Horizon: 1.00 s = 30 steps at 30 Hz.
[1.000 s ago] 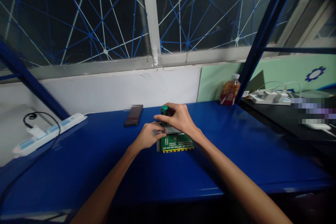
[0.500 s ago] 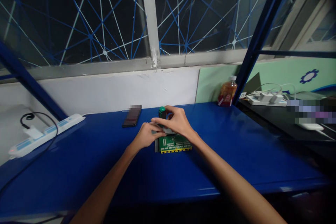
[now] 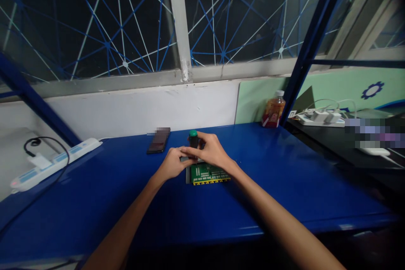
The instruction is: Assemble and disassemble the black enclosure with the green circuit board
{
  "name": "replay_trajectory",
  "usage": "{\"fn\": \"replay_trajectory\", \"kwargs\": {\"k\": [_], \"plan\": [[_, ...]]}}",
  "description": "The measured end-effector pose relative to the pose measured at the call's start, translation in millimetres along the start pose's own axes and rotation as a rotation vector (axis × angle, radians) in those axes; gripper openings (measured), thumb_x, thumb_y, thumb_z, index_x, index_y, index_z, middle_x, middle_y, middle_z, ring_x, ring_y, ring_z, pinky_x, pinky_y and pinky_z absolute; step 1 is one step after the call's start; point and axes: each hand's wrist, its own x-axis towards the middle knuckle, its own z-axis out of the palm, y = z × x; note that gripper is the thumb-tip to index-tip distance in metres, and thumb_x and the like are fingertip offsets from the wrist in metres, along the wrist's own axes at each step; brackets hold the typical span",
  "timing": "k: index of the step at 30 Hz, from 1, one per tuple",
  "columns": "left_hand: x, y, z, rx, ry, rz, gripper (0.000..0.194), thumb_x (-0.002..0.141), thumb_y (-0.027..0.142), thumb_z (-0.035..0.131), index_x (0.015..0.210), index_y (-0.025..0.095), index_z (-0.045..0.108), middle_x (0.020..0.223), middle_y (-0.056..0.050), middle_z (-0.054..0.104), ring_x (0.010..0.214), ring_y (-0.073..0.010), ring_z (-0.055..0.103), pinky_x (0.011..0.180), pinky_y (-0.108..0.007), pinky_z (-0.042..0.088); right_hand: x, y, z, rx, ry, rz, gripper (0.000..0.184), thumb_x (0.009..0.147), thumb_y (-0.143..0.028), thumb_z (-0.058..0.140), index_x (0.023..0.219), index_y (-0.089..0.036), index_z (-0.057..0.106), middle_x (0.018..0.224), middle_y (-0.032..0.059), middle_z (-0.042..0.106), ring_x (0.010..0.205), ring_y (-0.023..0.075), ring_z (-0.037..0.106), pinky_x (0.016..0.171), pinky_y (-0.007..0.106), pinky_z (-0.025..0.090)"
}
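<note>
On the blue table lies a green circuit board (image 3: 208,172) with a row of yellow connectors along its near edge. A screwdriver (image 3: 193,138) with a black handle and green cap stands nearly upright over the board's far left part. My right hand (image 3: 212,150) is closed around its handle; its tip is hidden behind the fingers. At the board's far left corner, my left hand (image 3: 172,164) is closed, thumb and fingers pinched close under the screwdriver. What those fingers pinch is hidden. Part of a grey metal piece shows between the hands, on the board.
A phone (image 3: 158,140) lies behind my left hand. At the left is a white power strip (image 3: 57,164) with a black cable. A drink bottle (image 3: 274,109) stands at the back right. Another power strip (image 3: 321,119) sits on the black desk at the right.
The screwdriver, tilted toward the right hand before, now stands more upright and slightly lower. My right-hand fingers have shifted around its handle, and the two hands have come closer together.
</note>
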Motion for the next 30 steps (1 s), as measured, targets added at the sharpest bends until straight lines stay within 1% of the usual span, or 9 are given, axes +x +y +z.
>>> {"fn": "replay_trajectory", "kwargs": {"k": [3, 6, 10, 13, 16, 20, 25, 30], "plan": [[0, -3, 2.5, 0.025, 0.021, -0.007, 0.015, 0.077, 0.029, 0.070, 0.081, 0.016, 0.076, 0.083, -0.005, 0.074, 0.077, -0.0200, 0.067, 0.071, -0.028, 0.050, 1, 2, 1, 0.032, 0.006, -0.002, 0.034, 0.075, -0.052, 0.066, 0.076, -0.018, 0.058, 0.060, -0.0017, 0.057, 0.053, 0.0114, 0.048, 0.051, 0.026, 0.030], [0, -4, 4.0, 0.030, 0.018, -0.012, 0.017, 0.078, 0.030, 0.068, 0.081, 0.015, 0.076, 0.080, -0.006, 0.074, 0.075, -0.0198, 0.066, 0.069, -0.028, 0.050, 1, 3, 0, 0.053, 0.015, 0.001, 0.033, 0.075, -0.049, 0.066, 0.071, -0.019, 0.052, 0.055, -0.0036, 0.053, 0.052, 0.0112, 0.048, 0.050, 0.025, 0.030], [0, 0, 3.0, 0.039, 0.000, 0.004, 0.017, 0.078, 0.028, 0.067, 0.080, 0.014, 0.075, 0.081, -0.006, 0.074, 0.074, -0.0197, 0.066, 0.069, -0.028, 0.049, 1, 4, 0, 0.077, 0.005, -0.015, 0.032, 0.076, -0.046, 0.066, 0.069, -0.020, 0.048, 0.055, -0.0036, 0.053, 0.053, 0.0112, 0.049, 0.051, 0.025, 0.031], [-1, 4, 1.1, 0.062, -0.025, 0.020, 0.020, 0.081, 0.027, 0.061, 0.077, 0.013, 0.075, 0.077, -0.006, 0.073, 0.071, -0.0187, 0.065, 0.069, -0.028, 0.049, 1, 4, 0, 0.084, -0.002, -0.011, 0.031, 0.076, -0.046, 0.065, 0.071, -0.020, 0.049, 0.056, -0.0034, 0.054, 0.053, 0.0111, 0.049, 0.051, 0.025, 0.031], [-1, 7, -0.3, 0.068, -0.033, 0.026, 0.023, 0.083, 0.029, 0.059, 0.079, 0.014, 0.076, 0.076, -0.006, 0.073, 0.070, -0.0187, 0.064, 0.068, -0.028, 0.048, 1, 4, 0, 0.079, 0.000, -0.009, 0.031, 0.076, -0.048, 0.065, 0.073, -0.020, 0.051, 0.057, -0.0034, 0.054, 0.054, 0.0111, 0.048, 0.052, 0.025, 0.031], [0, 7, -0.6, 0.052, -0.021, -0.002, 0.022, 0.082, 0.030, 0.061, 0.081, 0.015, 0.076, 0.076, -0.005, 0.073, 0.071, -0.0192, 0.065, 0.067, -0.028, 0.048, 1, 4, 0, 0.074, 0.007, -0.024, 0.031, 0.077, -0.048, 0.064, 0.072, -0.020, 0.051, 0.059, -0.0037, 0.053, 0.055, 0.0109, 0.047, 0.052, 0.026, 0.030], [0, 4, 1.3, 0.055, 0.013, -0.008, 0.020, 0.080, 0.030, 0.064, 0.075, 0.015, 0.076, 0.070, -0.004, 0.072, 0.067, -0.0178, 0.063, 0.064, -0.027, 0.047, 1, 3, -1, 0.028, 0.013, 0.004, 0.035, 0.076, -0.051, 0.064, 0.068, -0.020, 0.049, 0.057, -0.0038, 0.050, 0.053, 0.0107, 0.043, 0.051, 0.026, 0.028], [1, 4, 3.3, 0.107, 0.043, -0.015, 0.025, 0.078, 0.036, 0.066, 0.073, 0.013, 0.076, 0.065, -0.003, 0.070, 0.060, -0.0158, 0.059, 0.056, -0.025, 0.044, 1, 3, -1, 0.037, 0.000, -0.004, 0.032, 0.077, -0.050, 0.063, 0.075, -0.019, 0.056, 0.061, -0.0026, 0.054, 0.055, 0.0109, 0.045, 0.051, 0.026, 0.029]]}}
